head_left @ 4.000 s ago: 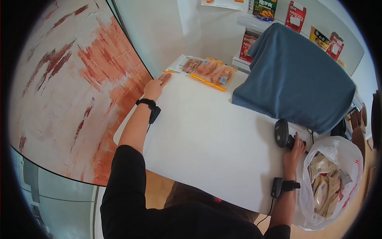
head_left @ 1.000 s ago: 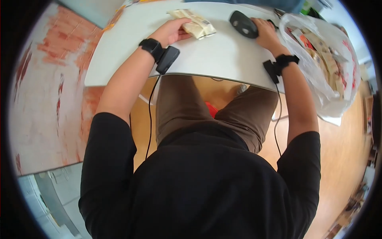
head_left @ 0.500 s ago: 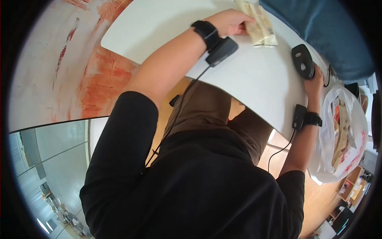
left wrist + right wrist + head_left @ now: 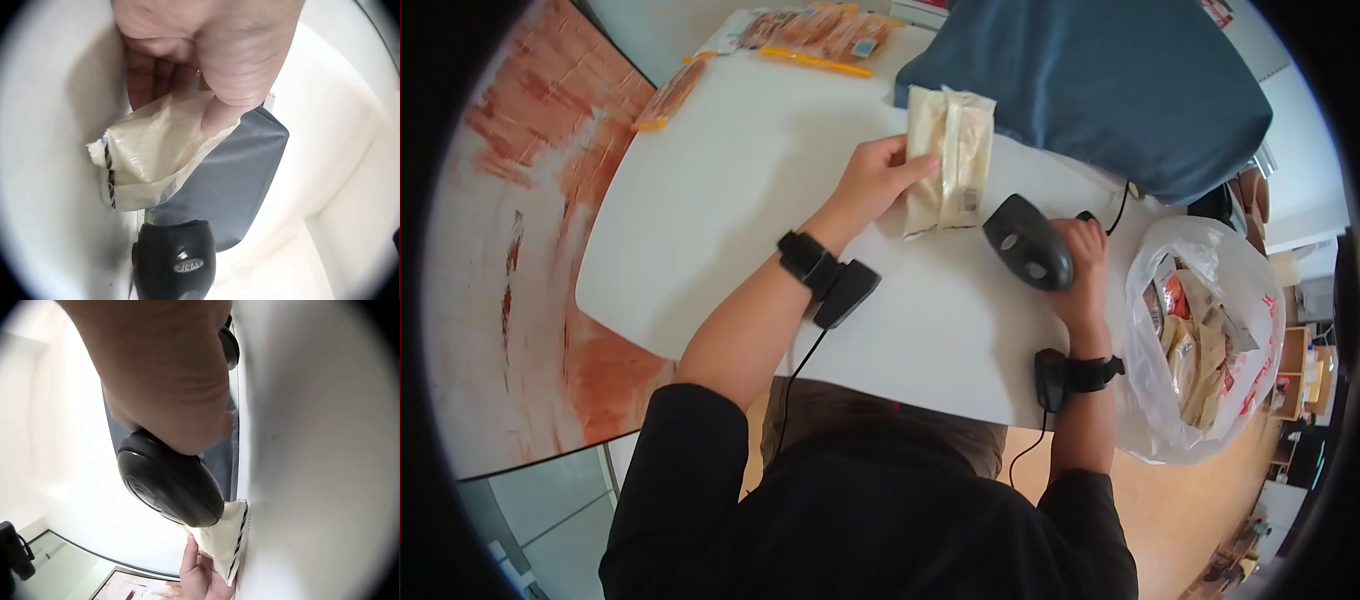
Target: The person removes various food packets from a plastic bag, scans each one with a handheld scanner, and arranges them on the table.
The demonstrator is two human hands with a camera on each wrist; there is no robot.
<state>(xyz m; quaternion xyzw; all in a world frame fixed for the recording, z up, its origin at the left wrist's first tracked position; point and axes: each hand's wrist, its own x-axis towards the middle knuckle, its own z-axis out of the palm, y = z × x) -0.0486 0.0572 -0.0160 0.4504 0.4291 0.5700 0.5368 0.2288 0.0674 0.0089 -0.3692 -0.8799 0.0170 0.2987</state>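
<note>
A cream-coloured food packet (image 4: 967, 150) with a barcode near its lower right corner is pinched in my left hand (image 4: 868, 188), thumb on top and fingers behind it. Over the right part of the white table (image 4: 730, 220), my right hand (image 4: 1083, 268) grips a black barcode scanner (image 4: 1028, 242) by its handle. The scanner's head points left, close to the packet's barcode corner. In the left wrist view, the packet (image 4: 153, 153) shows a crimped end, with the scanner (image 4: 178, 256) just beyond it. The scanner (image 4: 169, 481) partly covers the packet (image 4: 219, 547) in the right wrist view.
An open white plastic bag (image 4: 1145, 330) full of packets stands at the right. A blue-grey cloth (image 4: 1090, 90) drapes over something bulky at the back. Orange-edged snack packs (image 4: 825, 40) lie at the far side, another pack (image 4: 672, 95) at the left edge.
My left hand has left the orange-edged packs at the far left and picked up the cream packet. Lately the packet and scanner have come close together. The head view has swung about.
</note>
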